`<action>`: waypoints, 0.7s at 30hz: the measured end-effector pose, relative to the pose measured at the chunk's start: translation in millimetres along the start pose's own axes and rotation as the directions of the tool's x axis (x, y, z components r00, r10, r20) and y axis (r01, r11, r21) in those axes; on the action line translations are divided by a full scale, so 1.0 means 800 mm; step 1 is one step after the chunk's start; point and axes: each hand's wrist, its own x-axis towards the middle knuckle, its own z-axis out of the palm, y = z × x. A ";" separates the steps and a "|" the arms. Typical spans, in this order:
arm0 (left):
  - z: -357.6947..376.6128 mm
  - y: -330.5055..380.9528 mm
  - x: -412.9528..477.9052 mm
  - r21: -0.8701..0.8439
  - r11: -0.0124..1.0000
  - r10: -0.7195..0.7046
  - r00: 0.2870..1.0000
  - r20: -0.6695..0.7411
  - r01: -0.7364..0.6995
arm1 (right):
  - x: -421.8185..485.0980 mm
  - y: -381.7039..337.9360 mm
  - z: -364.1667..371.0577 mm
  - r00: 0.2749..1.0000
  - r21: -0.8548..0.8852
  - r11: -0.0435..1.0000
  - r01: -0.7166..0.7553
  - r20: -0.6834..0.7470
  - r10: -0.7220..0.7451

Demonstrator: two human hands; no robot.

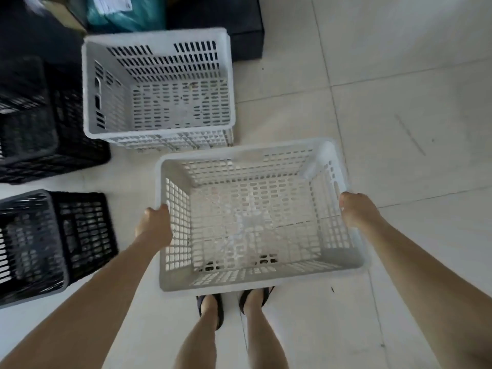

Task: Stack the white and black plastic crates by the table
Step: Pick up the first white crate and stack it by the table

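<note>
I hold an empty white slotted crate [253,283] level in the air above my feet. My left hand [154,225] grips its left rim and my right hand [358,211] grips its right rim. A second white crate [157,39] stands on the floor ahead and to the left, open side up and empty. Left of that one stands a black crate [74,145]. Another black crate [85,233] stands nearer to me at the left edge, beside my left arm.
The floor [399,102] is pale tile, open on the right side. A dark box [247,30] and a teal bag [125,14] sit behind the far white crate. My feet in dark sandals [213,307] show under the held crate.
</note>
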 end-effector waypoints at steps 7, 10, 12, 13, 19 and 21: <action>-0.187 0.121 -0.094 0.119 0.983 0.144 0.990 -0.003 -0.142 | -0.050 0.107 -0.176 1.000 -0.051 0.998 -0.021 -0.018 0.020; -0.266 0.179 -0.109 0.149 0.966 0.217 0.976 -0.011 -0.213 | -0.049 0.140 -0.251 0.996 0.033 0.998 -0.062 -0.056 0.064; -0.317 0.216 -0.108 0.118 0.963 0.246 0.969 -0.029 -0.241 | -0.039 0.157 -0.305 0.993 0.170 0.982 -0.080 -0.077 0.094; -0.341 0.235 -0.104 0.101 0.963 0.256 0.966 -0.032 -0.252 | -0.032 0.164 -0.333 0.990 0.238 0.967 -0.092 -0.085 0.115; -0.481 0.350 -0.050 0.092 0.950 0.305 0.951 -0.047 -0.300 | 0.049 0.202 -0.494 0.968 0.394 0.912 -0.117 -0.161 0.194; -0.526 0.393 -0.030 0.123 0.939 0.330 0.942 -0.060 -0.321 | 0.088 0.214 -0.548 0.969 0.395 0.911 -0.122 -0.150 0.194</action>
